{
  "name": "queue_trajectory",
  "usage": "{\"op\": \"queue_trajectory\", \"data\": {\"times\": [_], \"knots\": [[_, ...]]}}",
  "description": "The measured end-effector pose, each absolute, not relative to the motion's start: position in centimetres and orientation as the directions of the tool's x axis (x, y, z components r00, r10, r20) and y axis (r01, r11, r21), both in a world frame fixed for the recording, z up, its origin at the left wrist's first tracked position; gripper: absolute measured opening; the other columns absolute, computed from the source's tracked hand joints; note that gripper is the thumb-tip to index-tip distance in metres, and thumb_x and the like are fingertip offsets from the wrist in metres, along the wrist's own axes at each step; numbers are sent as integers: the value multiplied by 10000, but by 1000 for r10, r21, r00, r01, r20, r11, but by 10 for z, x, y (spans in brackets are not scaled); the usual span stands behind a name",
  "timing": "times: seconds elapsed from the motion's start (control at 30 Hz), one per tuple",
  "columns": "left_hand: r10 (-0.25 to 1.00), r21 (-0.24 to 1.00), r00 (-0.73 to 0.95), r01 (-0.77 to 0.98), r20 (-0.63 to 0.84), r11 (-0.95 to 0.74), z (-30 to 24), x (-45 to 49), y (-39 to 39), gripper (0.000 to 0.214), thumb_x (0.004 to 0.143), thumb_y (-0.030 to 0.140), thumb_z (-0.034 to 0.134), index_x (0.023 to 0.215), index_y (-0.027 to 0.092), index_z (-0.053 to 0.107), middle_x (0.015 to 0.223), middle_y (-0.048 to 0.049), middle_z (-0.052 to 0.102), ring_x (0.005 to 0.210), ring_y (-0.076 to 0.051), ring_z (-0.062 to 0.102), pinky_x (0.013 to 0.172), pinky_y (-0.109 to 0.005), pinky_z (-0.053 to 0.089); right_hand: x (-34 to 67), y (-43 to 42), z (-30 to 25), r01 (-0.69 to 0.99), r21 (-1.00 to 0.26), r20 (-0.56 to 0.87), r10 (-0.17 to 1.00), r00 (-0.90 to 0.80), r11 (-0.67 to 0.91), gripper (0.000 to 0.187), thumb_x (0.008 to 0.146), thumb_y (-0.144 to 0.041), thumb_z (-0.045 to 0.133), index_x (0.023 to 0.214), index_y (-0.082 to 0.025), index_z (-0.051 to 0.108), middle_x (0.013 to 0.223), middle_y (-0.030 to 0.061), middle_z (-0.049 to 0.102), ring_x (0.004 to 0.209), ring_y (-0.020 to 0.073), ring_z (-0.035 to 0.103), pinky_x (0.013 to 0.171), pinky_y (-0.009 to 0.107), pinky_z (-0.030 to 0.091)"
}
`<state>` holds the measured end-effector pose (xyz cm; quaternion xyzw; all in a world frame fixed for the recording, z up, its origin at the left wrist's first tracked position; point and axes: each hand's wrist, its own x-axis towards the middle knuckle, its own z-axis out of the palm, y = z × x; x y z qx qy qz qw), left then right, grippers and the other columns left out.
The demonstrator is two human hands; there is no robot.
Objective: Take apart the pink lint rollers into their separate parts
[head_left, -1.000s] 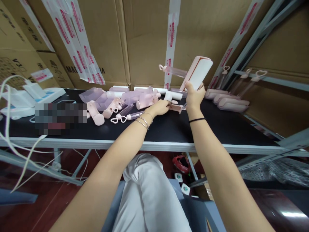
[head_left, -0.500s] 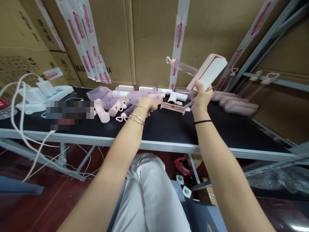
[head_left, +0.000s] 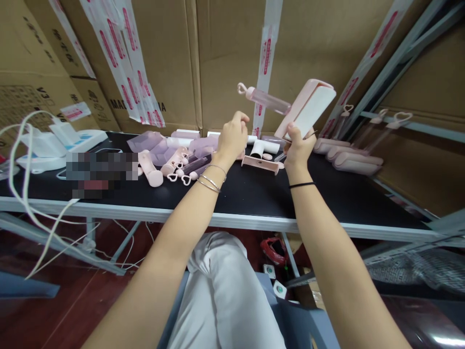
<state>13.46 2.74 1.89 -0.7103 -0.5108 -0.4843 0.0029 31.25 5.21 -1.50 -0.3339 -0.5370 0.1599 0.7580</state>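
From the head camera, the right hand is closed around the lower end of a pink-and-white case. It holds the case up off the table, tilted so the far end leans up and to the right against the cardboard boxes behind. A clear tube with a heart-shaped cap sticks out of the case's left side, pointing toward the left hand. The case looks like thin moulded plastic: light, stiff and smooth enough to slip, so the flat sides near the bottom end, where the fingers already sit, seem the safest hold. The tube looks slimmer and more fragile, better pinched near its cap than bent. The left hand is raised above the table, just below and left of the tube's cap and not touching it. Its fingers are loosely curled, and I cannot tell whether anything small is pinched inside. Beneath the hands lie a white T-shaped piece and a pink tray part. A heap of pink parts sits to the left, and similar closed cases rest to the right.
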Motion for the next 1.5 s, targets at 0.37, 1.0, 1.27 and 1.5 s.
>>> {"op": "queue_trajectory", "data": {"times": [0.37,1.0,1.27,1.5], "knots": [[940,148,341,930,-8,-336,0,147,16,408,762,119,545,1158,138,643,1130,-163,691,1107,-325,628,1017,-515,433,312,61,-21,237,-623,745,473,470,745,403,774,-542,626,930,-173,585,897,56,640,921,213,650,755,335,550],[774,331,351,754,528,-568,0,150,19,487,1001,424,248,862,222,668,935,-63,726,875,-185,653,845,-341,493,307,44,-13,187,-699,682,563,467,690,382,754,-569,632,850,-212,534,882,50,616,878,200,639,603,272,508],[624,479,-61,701,779,-528,28,130,11,530,980,550,232,1470,361,305,1311,-44,597,1349,-191,446,1061,-358,395,305,33,-13,171,-654,751,605,264,737,368,694,-502,728,883,-229,569,888,13,608,898,195,595,715,321,531],[603,422,30,686,797,-592,25,131,15,506,1007,435,125,1300,311,518,1282,-42,622,1242,-188,537,1056,-347,408,295,25,-15,322,-602,693,678,-244,731,461,602,-489,802,933,-217,630,849,-3,626,787,194,542,743,341,471]]}}
